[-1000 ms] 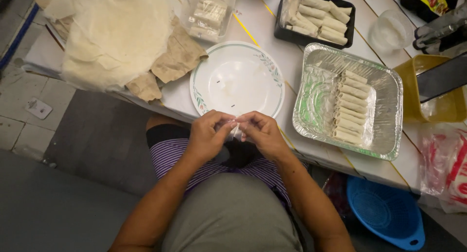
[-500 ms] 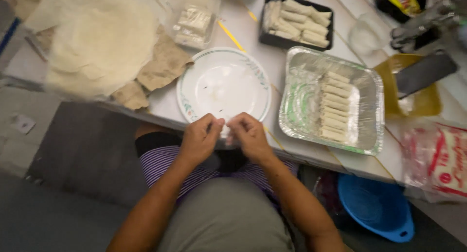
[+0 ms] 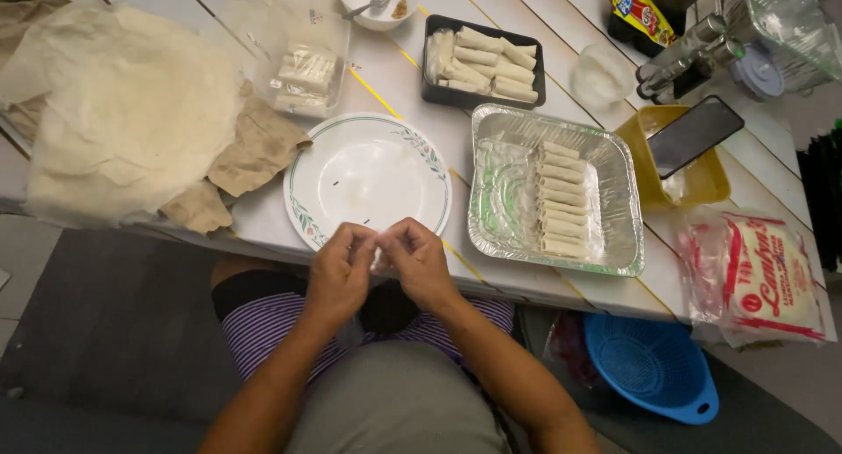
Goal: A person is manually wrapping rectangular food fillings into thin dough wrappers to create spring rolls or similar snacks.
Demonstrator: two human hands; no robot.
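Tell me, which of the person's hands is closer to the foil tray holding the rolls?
The right hand. It sits just left of the foil tray, near its front corner; the left hand lies beyond it, farther from the tray.

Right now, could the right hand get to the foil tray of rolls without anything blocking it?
Probably yes. The right hand is at the table's near edge, pinching something small together with the left hand. The foil tray sits just beyond it, with only bare tabletop between. It would have to let go first.

A red-and-white wrapper bag (image 3: 761, 278) lies at the table's right edge, a dark phone (image 3: 694, 135) rests on a yellow tray (image 3: 697, 184), and a yellow-red packet (image 3: 638, 9) sits top right.
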